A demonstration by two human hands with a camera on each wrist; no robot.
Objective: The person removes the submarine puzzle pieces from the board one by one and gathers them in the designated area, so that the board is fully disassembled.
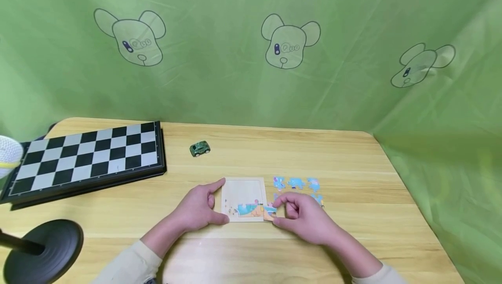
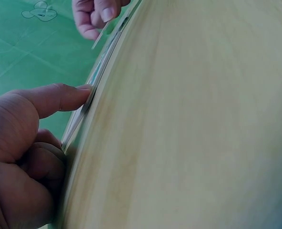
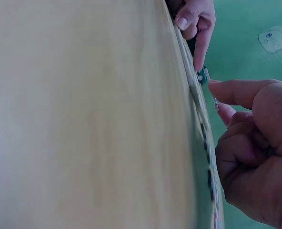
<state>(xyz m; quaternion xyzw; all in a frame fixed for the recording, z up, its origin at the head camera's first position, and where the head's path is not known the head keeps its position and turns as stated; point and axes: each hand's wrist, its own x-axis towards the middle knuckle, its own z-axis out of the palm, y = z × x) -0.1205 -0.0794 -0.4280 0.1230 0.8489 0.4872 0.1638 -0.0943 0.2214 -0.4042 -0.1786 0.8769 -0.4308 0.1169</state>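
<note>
A shallow wooden puzzle tray [image 1: 243, 190] lies on the table, with a few joined pieces [image 1: 250, 209] along its lower part. My left hand [image 1: 201, 207] braces its left side, straight thumb at the lower corner and index finger at the upper one. Between thumb and index finger, my right hand [image 1: 307, 218] pinches a puzzle piece [image 1: 269, 212] over the tray's lower right rim. Edge-on in the right wrist view, the piece shows as a thin sliver below the fingertips of that hand [image 3: 260, 138]. The left thumb [image 2: 60, 98] presses the tray's edge in the left wrist view.
Several loose blue pieces [image 1: 296, 183] lie right of the tray, some partly behind the right hand. A small green toy car [image 1: 200, 148] stands farther back. At left are a checkered board [image 1: 90, 153] and a round black base [image 1: 43, 251]. Green cloth [image 1: 219, 79] hangs behind the table.
</note>
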